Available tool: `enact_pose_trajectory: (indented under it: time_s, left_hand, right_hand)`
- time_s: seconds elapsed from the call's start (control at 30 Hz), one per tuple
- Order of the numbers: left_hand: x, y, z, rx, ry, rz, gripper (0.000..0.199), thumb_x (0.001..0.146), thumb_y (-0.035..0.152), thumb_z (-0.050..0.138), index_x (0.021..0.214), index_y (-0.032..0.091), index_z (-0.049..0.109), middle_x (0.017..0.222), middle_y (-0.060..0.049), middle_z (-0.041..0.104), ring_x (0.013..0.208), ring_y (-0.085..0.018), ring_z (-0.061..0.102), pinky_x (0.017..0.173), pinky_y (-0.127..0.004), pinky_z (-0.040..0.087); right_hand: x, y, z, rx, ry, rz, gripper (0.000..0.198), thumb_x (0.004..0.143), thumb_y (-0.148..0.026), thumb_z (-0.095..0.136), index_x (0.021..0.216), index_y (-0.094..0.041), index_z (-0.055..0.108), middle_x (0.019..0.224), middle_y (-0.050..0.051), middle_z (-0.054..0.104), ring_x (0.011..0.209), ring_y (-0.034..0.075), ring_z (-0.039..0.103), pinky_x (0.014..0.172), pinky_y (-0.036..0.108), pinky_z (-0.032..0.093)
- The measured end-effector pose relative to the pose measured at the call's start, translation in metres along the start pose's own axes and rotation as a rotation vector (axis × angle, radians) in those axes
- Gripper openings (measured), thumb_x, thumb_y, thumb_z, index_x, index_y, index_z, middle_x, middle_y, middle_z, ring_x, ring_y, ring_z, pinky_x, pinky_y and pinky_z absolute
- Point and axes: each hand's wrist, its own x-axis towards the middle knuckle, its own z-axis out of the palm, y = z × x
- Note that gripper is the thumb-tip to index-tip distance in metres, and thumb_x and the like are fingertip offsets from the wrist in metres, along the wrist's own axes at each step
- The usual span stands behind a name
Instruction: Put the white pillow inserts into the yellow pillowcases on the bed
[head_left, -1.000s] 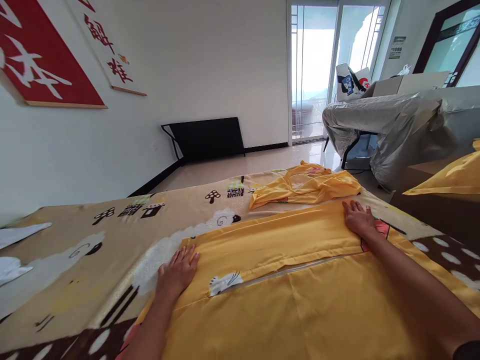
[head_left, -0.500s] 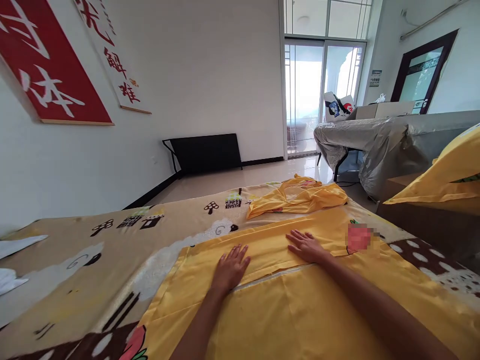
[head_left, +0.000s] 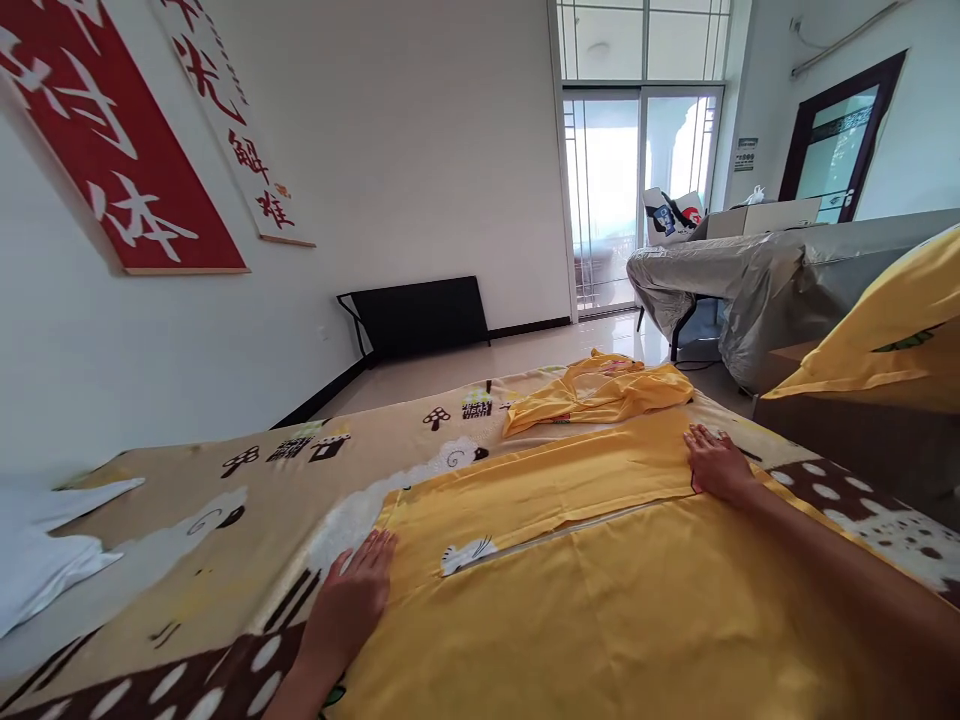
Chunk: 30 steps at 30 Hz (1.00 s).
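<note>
A yellow fabric piece (head_left: 600,600) lies spread across the patterned blanket (head_left: 292,510) in front of me. Its far side is folded over as a band, and a pale strip runs along the band's near edge, with a small white printed figure at the left. My left hand (head_left: 358,585) lies flat with fingers stretched at the fabric's left edge. On the right end of the folded band rests my right hand (head_left: 716,462), palm down, fingers extended, partly covering a red print. Neither hand grips anything. Beyond the band is a crumpled yellow cloth (head_left: 600,395).
White cloth (head_left: 52,555) lies at the left on the blanket. More yellow fabric (head_left: 885,340) hangs over something at the right. Behind it stands a plastic-covered table (head_left: 750,260) with boxes. A black folded panel (head_left: 424,315) leans against the wall.
My hands have slid apart over the yellow fabric, the left toward the left edge, the right toward the right end. The white printed figure is now uncovered. The view has shifted slightly left.
</note>
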Motion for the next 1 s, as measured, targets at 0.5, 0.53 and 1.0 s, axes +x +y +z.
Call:
enact_pose_trajectory:
  time_s: [0.5, 0.53, 1.0]
  left_hand:
    - [0.023, 0.181, 0.003, -0.409, -0.235, 0.228, 0.053, 0.095, 0.042, 0.025, 0.145, 0.023, 0.031, 0.152, -0.004, 0.027, 0.142, -0.019, 0.023, 0.117, -0.046, 0.021]
    - [0.022, 0.178, 0.003, -0.428, -0.252, 0.223, 0.053, 0.095, 0.042, 0.025, 0.145, 0.024, 0.031, 0.153, -0.003, 0.026, 0.142, -0.019, 0.021, 0.117, -0.046, 0.019]
    - [0.036, 0.145, 0.000, -0.369, -0.318, 0.163, 0.052, 0.095, 0.045, 0.024, 0.144, 0.030, 0.033, 0.151, 0.001, 0.029, 0.141, -0.017, 0.024, 0.116, -0.044, 0.021]
  right_hand:
    - [-0.060, -0.192, 0.008, 0.470, -0.193, -0.546, 0.052, 0.097, -0.039, 0.027, 0.144, -0.020, 0.036, 0.151, 0.006, 0.030, 0.141, 0.018, 0.023, 0.116, 0.042, 0.016]
    - [-0.060, -0.188, 0.005, 0.474, -0.219, -0.554, 0.053, 0.096, -0.040, 0.028, 0.144, -0.019, 0.036, 0.151, 0.006, 0.030, 0.142, 0.018, 0.023, 0.116, 0.042, 0.015]
    - [-0.053, -0.181, -0.003, 0.363, -0.233, -0.546, 0.057, 0.090, -0.032, 0.042, 0.142, -0.009, 0.038, 0.147, 0.017, 0.036, 0.138, 0.029, 0.030, 0.110, 0.048, 0.025]
